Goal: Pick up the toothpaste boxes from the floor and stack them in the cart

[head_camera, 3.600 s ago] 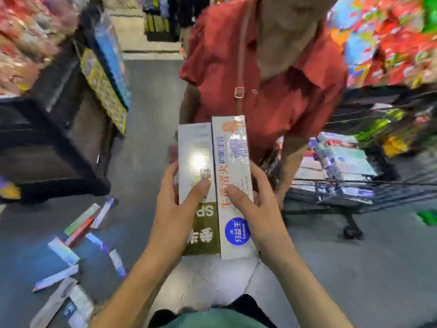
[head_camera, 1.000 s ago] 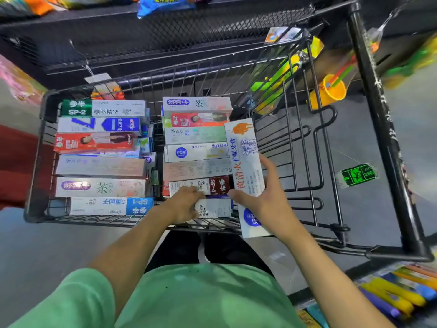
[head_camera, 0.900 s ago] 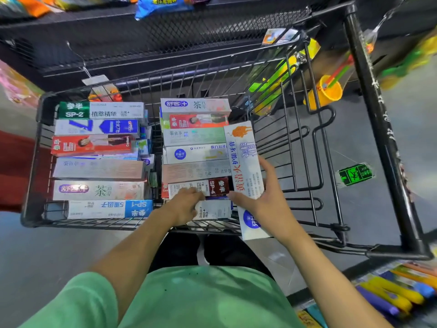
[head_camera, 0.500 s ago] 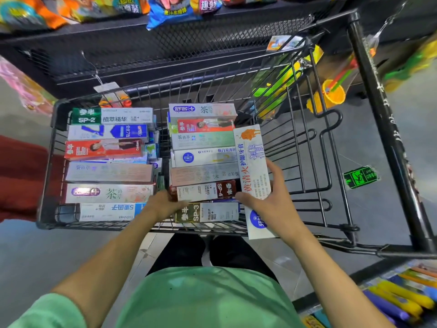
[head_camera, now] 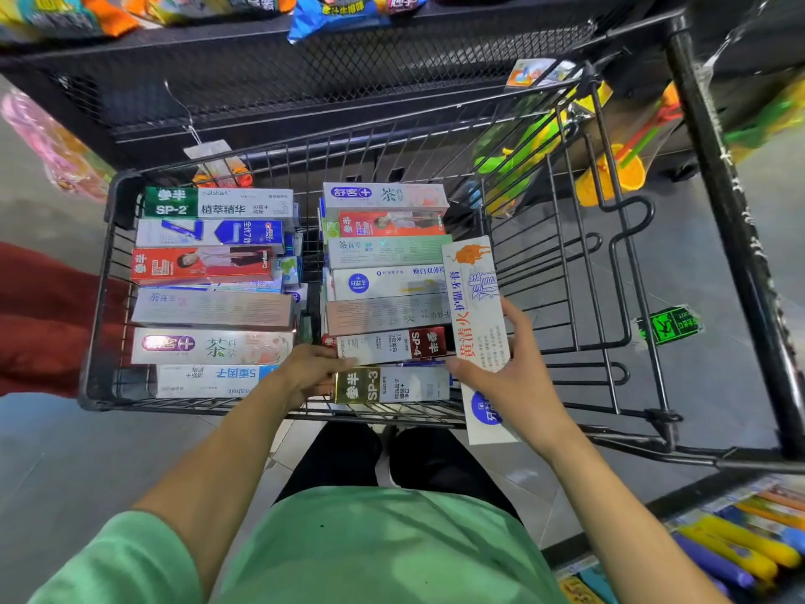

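1. Left hand (head_camera: 311, 374), just below the frame's centre, has its fingers curled at the left end of the gold SP-3 box (head_camera: 390, 384); it appears to grip that end, though the fingertips are hidden.
2. Right hand (head_camera: 507, 372), right of centre, holds the white box (head_camera: 477, 324) upright along its length, thumb on the printed face and fingers wrapped behind.
3. That white box stands crosswise beside the right-hand stack of boxes (head_camera: 387, 281) inside the cart (head_camera: 610, 324); a second stack (head_camera: 213, 294) fills the left of the basket.
4. These cartons look light, stiff and thin-walled, with glossy faces that may slip. A hold across the narrow sides near the middle suits them; hard squeezing would likely dent the card.
5. Turning the white box flat and parallel to the rows seems the remaining step.
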`<action>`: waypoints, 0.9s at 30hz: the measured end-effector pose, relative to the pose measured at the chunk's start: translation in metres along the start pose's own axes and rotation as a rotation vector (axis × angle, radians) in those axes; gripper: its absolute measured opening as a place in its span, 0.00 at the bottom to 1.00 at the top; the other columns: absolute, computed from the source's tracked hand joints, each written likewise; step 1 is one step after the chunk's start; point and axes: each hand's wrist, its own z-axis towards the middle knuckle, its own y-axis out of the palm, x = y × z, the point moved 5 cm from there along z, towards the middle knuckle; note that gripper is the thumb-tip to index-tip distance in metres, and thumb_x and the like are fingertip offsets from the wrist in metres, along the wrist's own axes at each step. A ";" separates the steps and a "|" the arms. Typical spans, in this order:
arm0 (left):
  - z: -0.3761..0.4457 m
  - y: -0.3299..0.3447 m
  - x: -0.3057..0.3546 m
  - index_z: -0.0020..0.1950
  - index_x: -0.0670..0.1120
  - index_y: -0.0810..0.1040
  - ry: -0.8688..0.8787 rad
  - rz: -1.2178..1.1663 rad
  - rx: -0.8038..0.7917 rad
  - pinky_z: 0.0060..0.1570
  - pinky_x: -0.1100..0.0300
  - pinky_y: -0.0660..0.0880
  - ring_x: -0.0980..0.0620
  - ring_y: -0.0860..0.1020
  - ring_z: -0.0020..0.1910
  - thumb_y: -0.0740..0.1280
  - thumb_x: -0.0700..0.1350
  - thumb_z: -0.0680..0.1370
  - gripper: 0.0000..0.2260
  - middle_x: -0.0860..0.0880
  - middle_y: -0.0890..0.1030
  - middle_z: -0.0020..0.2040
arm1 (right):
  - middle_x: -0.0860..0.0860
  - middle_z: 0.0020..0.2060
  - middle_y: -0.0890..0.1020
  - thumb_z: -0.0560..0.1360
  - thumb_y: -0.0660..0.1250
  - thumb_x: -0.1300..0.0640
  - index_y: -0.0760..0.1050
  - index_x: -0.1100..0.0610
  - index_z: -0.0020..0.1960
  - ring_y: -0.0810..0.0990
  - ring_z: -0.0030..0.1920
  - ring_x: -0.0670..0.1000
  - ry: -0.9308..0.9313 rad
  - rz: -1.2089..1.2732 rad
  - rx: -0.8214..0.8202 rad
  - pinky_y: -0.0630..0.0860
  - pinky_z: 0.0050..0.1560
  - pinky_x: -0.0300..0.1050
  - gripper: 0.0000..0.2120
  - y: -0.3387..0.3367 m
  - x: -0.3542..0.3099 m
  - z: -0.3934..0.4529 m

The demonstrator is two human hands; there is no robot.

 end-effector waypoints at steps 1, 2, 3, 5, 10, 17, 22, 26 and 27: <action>0.001 0.000 0.000 0.55 0.38 0.81 0.013 0.014 0.013 0.39 0.56 0.84 0.45 0.87 0.46 0.74 0.36 0.75 0.09 0.42 0.87 0.48 | 0.43 0.62 0.81 0.67 0.81 0.53 0.62 0.37 0.72 0.80 0.63 0.45 0.003 -0.001 0.005 0.79 0.63 0.56 0.42 0.000 0.000 0.000; 0.002 0.000 0.000 0.56 0.38 0.80 0.027 0.032 0.029 0.43 0.54 0.84 0.44 0.86 0.48 0.74 0.36 0.76 0.10 0.42 0.87 0.50 | 0.42 0.62 0.81 0.67 0.81 0.51 0.62 0.36 0.72 0.80 0.63 0.45 0.003 -0.003 0.006 0.78 0.63 0.56 0.42 0.001 -0.001 0.000; 0.002 -0.001 0.000 0.58 0.38 0.80 0.039 0.049 0.045 0.47 0.52 0.84 0.43 0.86 0.50 0.74 0.36 0.76 0.11 0.42 0.86 0.50 | 0.42 0.62 0.81 0.66 0.81 0.51 0.62 0.36 0.72 0.80 0.63 0.45 0.005 -0.005 0.006 0.78 0.63 0.56 0.42 0.001 -0.001 -0.001; 0.004 -0.001 0.001 0.58 0.38 0.80 0.078 0.098 0.072 0.53 0.49 0.83 0.43 0.85 0.51 0.73 0.36 0.77 0.11 0.41 0.86 0.52 | 0.42 0.63 0.81 0.66 0.81 0.51 0.61 0.37 0.73 0.79 0.63 0.46 0.011 -0.010 0.008 0.78 0.64 0.56 0.42 0.002 0.000 -0.001; 0.011 -0.004 0.015 0.62 0.46 0.80 0.301 0.722 0.193 0.60 0.49 0.79 0.45 0.81 0.56 0.72 0.42 0.79 0.12 0.46 0.82 0.59 | 0.41 0.60 0.81 0.67 0.81 0.50 0.61 0.34 0.72 0.81 0.61 0.45 0.027 -0.036 0.007 0.79 0.62 0.56 0.42 0.006 0.001 -0.002; 0.005 0.006 0.016 0.62 0.51 0.75 0.380 1.234 0.150 0.58 0.47 0.78 0.46 0.78 0.59 0.72 0.56 0.76 0.19 0.48 0.78 0.61 | 0.35 0.62 0.79 0.64 0.80 0.47 0.61 0.35 0.73 0.78 0.63 0.41 0.017 -0.021 -0.013 0.78 0.62 0.49 0.44 0.016 -0.002 0.001; 0.009 0.014 0.018 0.66 0.47 0.72 0.333 1.359 0.171 0.60 0.47 0.77 0.41 0.77 0.61 0.73 0.55 0.75 0.24 0.44 0.75 0.64 | 0.36 0.61 0.80 0.62 0.81 0.43 0.62 0.35 0.70 0.79 0.62 0.40 0.041 -0.027 0.001 0.80 0.53 0.39 0.43 0.024 -0.006 0.006; 0.008 0.018 0.028 0.63 0.49 0.74 0.352 1.419 0.197 0.56 0.50 0.78 0.44 0.79 0.58 0.71 0.53 0.75 0.19 0.47 0.79 0.61 | 0.37 0.56 0.82 0.63 0.80 0.41 0.63 0.40 0.71 0.80 0.54 0.34 0.076 -0.163 0.040 0.77 0.45 0.28 0.42 0.030 -0.007 0.011; 0.005 0.016 0.033 0.61 0.50 0.74 0.400 1.439 0.229 0.54 0.51 0.78 0.45 0.80 0.57 0.70 0.54 0.76 0.17 0.48 0.80 0.60 | 0.37 0.55 0.82 0.64 0.80 0.42 0.63 0.42 0.71 0.80 0.52 0.33 0.089 -0.200 0.047 0.76 0.42 0.27 0.42 0.031 -0.007 0.014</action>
